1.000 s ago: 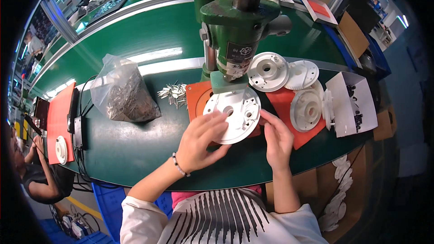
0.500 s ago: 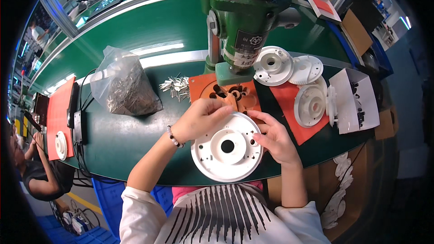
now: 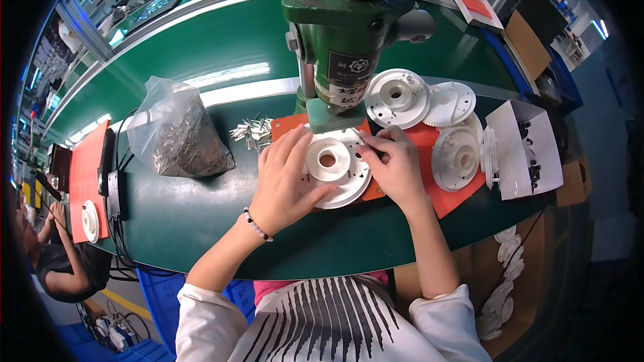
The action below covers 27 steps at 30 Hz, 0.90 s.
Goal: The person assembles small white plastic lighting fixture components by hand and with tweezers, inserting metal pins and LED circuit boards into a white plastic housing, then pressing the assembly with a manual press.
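Observation:
A white round plastic disc [image 3: 342,188] with a raised central ring and small holes lies over an orange fixture [image 3: 373,191], beneath the green block of a press [image 3: 335,47]. My left hand [image 3: 285,177] grips the disc's left side, thumb over its face and fingers stretched along the rim. At the disc's upper right edge, my right hand [image 3: 396,167] has its thumb and fingers closed on the rim. The disc covers most of the fixture, and its far edge is partly hidden by the press block.
Left of the press are loose metal pins [image 3: 251,133] and a clear bag [image 3: 178,134] of similar pins. On the right sit white plastic discs [image 3: 397,98], a red sheet [image 3: 426,147] and a white box [image 3: 513,154] with dark parts. A co-worker's arm [image 3: 67,261] shows far left.
Both hands have carried the disc away from my body onto the orange fixture under the press. My left hand moved from above the disc to its left side. The view shifted slightly.

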Tool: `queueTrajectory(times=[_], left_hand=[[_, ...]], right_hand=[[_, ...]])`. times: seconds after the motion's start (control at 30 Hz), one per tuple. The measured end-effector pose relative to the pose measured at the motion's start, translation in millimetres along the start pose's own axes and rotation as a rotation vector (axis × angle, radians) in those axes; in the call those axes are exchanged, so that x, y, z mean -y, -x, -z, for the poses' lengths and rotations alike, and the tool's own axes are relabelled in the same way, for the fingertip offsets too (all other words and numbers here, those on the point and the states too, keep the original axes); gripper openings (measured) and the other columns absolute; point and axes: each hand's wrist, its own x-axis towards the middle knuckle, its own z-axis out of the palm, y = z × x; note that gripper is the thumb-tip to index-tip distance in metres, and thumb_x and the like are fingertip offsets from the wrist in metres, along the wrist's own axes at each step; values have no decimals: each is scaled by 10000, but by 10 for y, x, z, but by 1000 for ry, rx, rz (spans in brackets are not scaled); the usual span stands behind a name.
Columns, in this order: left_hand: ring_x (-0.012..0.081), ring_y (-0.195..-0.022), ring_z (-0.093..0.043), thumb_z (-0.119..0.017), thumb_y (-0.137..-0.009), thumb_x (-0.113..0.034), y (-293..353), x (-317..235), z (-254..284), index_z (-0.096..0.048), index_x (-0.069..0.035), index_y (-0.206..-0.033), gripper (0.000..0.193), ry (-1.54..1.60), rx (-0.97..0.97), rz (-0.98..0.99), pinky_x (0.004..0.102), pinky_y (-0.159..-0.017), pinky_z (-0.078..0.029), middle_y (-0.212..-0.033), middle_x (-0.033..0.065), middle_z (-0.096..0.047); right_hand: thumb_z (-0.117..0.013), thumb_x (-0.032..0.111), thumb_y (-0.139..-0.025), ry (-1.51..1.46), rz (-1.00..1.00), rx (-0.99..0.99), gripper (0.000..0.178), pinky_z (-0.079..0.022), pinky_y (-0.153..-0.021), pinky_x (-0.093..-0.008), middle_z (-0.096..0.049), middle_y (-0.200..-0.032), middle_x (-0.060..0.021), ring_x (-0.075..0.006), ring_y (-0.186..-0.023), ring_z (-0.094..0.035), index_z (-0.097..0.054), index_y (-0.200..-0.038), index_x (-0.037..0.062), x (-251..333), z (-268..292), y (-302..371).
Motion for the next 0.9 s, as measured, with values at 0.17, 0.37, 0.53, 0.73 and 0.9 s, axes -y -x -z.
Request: queueTrajectory(times=[0.17, 0.37, 0.53, 0.73, 0.9], left_hand=[[353, -1127, -421, -747, -634, -293, -79, -42, 12, -474, -21, -1188, 674, -87, -36, -36, 434, -948, -302, -1188, 183, -478], [345, -1061, -464, -771, -590, -304, -79, 57, -26, -543, -57, -1127, 634, 23, -45, 30, 407, -904, -359, -1112, 183, -508], [303, -1028, -440, -745, -583, -418, -335, 213, 204, -551, -42, -1063, 640, 24, 152, -84, 447, -940, -261, -1047, 142, -545], [313, -1053, -453, -744, -593, -261, -153, -7, 85, -531, -26, -1112, 608, 11, 3, -1, 441, -945, -280, -1063, 163, -524], [302, -1005, -471, -768, -575, -256, -68, -92, 43, -545, -56, -1124, 626, -63, -48, 47, 389, -880, -338, -1044, 146, -531]], right_hand=[[-681, 119, -745, 48, 159, -119, 218, -360, -488, -245, -488, -725, -43, -105, -556, -450, -672, -953, 56, -213, -50, -25], [-654, 197, -774, 30, 88, -138, 212, -417, -567, -329, -484, -734, -98, -226, -651, -506, -673, -928, 53, -173, -145, 81], [-628, 204, -799, 65, 103, -188, 209, -409, -549, -339, -480, -755, -118, -242, -637, -502, -665, -938, 53, -100, -144, 38], [-569, 94, -829, -194, -12, -182, 271, -434, -562, -228, -516, -998, -113, -140, -715, -523, -584, -1083, 2, -138, -56, 274], [-530, 49, -831, -161, 141, -225, 248, -460, -691, -281, -547, -1054, -149, -204, -810, -555, -584, -1066, -7, -118, 74, 339]])
